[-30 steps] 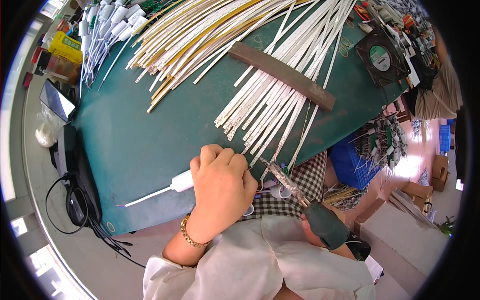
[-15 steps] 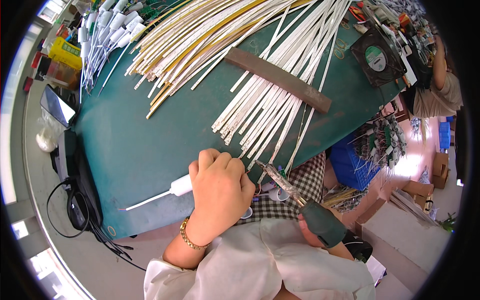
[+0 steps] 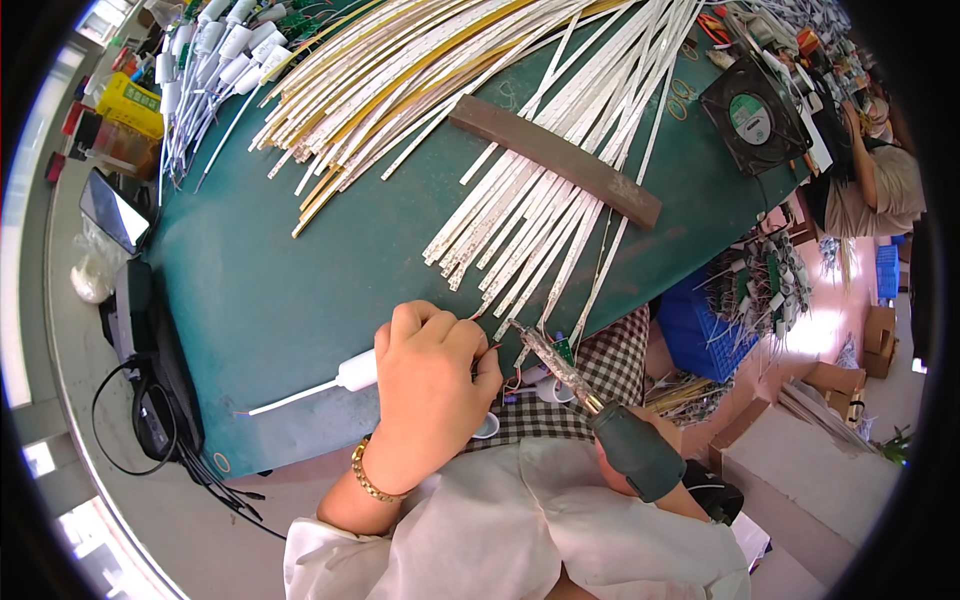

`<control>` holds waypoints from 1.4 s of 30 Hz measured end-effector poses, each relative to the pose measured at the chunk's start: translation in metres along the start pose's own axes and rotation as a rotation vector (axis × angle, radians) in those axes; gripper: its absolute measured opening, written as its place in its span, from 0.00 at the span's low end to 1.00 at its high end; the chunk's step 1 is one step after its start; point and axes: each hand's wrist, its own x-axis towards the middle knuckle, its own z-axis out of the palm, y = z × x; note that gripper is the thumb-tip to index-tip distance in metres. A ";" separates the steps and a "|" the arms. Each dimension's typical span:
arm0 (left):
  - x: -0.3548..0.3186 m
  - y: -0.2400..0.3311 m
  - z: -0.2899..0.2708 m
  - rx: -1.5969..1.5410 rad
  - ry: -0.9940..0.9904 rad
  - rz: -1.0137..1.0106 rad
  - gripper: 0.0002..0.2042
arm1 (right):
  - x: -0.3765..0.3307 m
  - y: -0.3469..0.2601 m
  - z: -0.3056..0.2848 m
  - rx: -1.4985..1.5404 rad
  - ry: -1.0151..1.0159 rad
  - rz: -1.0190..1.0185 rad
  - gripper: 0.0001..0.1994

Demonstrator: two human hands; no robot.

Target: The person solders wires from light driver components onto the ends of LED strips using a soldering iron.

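From where I stand, the white cylinder (image 3: 358, 370) lies nearer the person than the brown bar (image 3: 555, 160) and to its left, its pale lead (image 3: 295, 398) trailing farther left. The left hand (image 3: 430, 380) covers the cylinder's inner end, fingers bent and closed on it; thin wire shows by the fingertips, though the exact pinch is hidden. The right hand (image 3: 610, 472), on the bar's near side, has its fingers wrapped around a green-handled soldering iron (image 3: 640, 455), whose tip sits close to the ends of the white strips (image 3: 515, 200) pinned under the bar.

I'd judge one piece is under way; no finished joint can be made out. The strip ends I can see clearly on the bar's near side look bare, and plenty more strips (image 3: 400, 80) lie beyond it to the left on the bench (image 3: 300, 300). Past those, farther left, is a heap of cylinders (image 3: 235, 42).

For writing, there's print on the round label of the black fan (image 3: 755, 115) right of the bar, and on a yellow container (image 3: 130, 105) far left, neither legible from here.
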 end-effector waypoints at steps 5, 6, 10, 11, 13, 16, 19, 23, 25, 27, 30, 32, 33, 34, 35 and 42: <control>-0.002 0.001 -0.012 -0.083 -0.074 -0.088 0.08 | -0.003 0.005 -0.002 0.003 -0.064 -0.058 0.05; -0.003 0.000 -0.012 -0.082 -0.072 -0.082 0.08 | -0.003 0.005 -0.003 0.004 -0.064 -0.055 0.05; -0.001 -0.003 -0.010 -0.107 -0.090 -0.073 0.07 | -0.003 -0.001 0.001 0.175 -0.009 -0.024 0.09; -0.001 -0.003 -0.010 -0.108 -0.094 -0.069 0.07 | -0.003 -0.001 0.002 0.437 0.010 0.090 0.12; -0.001 -0.004 -0.008 -0.091 -0.068 -0.075 0.06 | 0.003 -0.002 0.002 0.338 0.013 -0.032 0.14; -0.001 -0.001 -0.007 -0.087 -0.054 -0.091 0.05 | 0.009 -0.002 -0.002 0.181 0.028 -0.229 0.19; 0.001 -0.001 -0.009 -0.129 -0.091 -0.130 0.05 | 0.007 0.000 -0.003 0.130 0.025 -0.286 0.21; 0.003 -0.005 -0.008 -0.151 -0.092 -0.102 0.04 | -0.001 0.003 0.001 -0.038 0.018 -0.249 0.20; 0.003 -0.007 -0.006 -0.158 -0.068 -0.080 0.04 | 0.001 0.005 0.001 -0.022 -0.006 -0.265 0.20; 0.002 -0.008 -0.003 -0.115 -0.046 -0.067 0.04 | 0.001 0.007 0.000 -0.008 -0.029 -0.280 0.20; -0.001 -0.007 0.005 -0.053 0.025 -0.040 0.05 | 0.002 0.009 0.001 -0.024 -0.013 -0.307 0.21; -0.002 -0.006 0.009 -0.038 0.073 -0.027 0.05 | 0.007 0.008 -0.001 -0.057 -0.034 -0.380 0.21; -0.002 -0.007 0.010 -0.026 0.088 -0.013 0.05 | 0.008 0.011 0.001 -0.058 -0.036 -0.377 0.21; -0.001 -0.007 0.011 -0.014 0.104 0.000 0.05 | 0.009 0.016 0.004 0.042 -0.016 -0.372 0.20; -0.001 -0.006 0.011 -0.014 0.104 0.000 0.05 | 0.009 0.019 0.006 0.143 0.007 -0.369 0.20; -0.006 -0.001 0.016 0.002 0.134 -0.034 0.08 | 0.012 0.019 0.001 0.128 -0.026 -0.360 0.20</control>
